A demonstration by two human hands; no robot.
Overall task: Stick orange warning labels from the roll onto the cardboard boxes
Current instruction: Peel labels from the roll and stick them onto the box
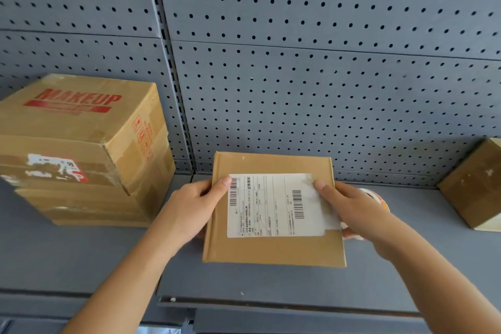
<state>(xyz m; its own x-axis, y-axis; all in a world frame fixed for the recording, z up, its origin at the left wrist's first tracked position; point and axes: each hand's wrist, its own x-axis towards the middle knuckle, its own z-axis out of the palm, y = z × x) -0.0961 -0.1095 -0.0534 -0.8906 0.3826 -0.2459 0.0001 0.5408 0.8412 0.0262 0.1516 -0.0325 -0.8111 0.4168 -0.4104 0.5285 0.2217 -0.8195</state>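
Shelf (271,285) front open; box stack (81,130) blocks L, 1 brown box (471,190) R, pegboard (325,76) behind, flat box (271,249) centre.

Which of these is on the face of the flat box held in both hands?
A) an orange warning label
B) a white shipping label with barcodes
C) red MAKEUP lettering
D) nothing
B: a white shipping label with barcodes sits on the flat box held between the left hand and right hand.

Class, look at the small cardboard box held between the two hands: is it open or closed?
Closed. The small box has a flat top under the shipping label, with no flap raised.
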